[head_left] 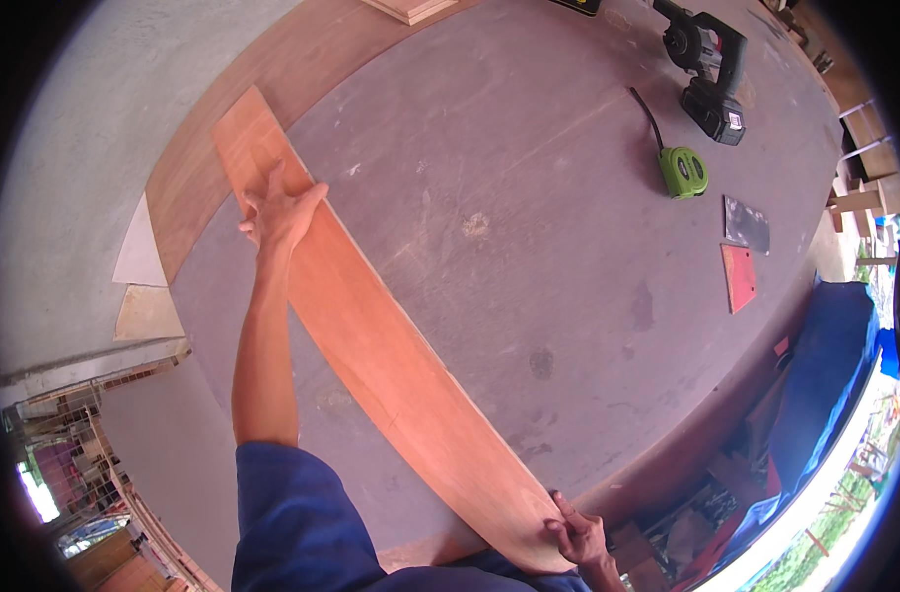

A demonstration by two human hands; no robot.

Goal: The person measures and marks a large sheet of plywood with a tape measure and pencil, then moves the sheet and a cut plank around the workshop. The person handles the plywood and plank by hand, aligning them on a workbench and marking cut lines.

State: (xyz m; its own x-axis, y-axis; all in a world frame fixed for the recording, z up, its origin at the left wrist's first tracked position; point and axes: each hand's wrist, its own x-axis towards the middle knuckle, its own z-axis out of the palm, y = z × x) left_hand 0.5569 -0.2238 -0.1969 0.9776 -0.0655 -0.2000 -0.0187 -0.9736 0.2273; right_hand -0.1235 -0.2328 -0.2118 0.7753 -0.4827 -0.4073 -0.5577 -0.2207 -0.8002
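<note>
Your left hand (277, 212) lies flat on the long plywood strip (381, 335), fingers spread and pressing down near its far end at eleven o'clock. Your right hand (578, 538) pinches the near end at five o'clock, fingers closed on the edge. The strip runs diagonally across the grey tabletop (529, 197), its near end reaching the tabletop's edge. Watch that thin board: it looks flexible, and an uneven push could bow it or slide it off the near edge. A splintery edge may bite your pinching fingers. The green tape measure (684, 170) and cordless tool (711, 69) sit well apart at one o'clock, clear of the strip.
</note>
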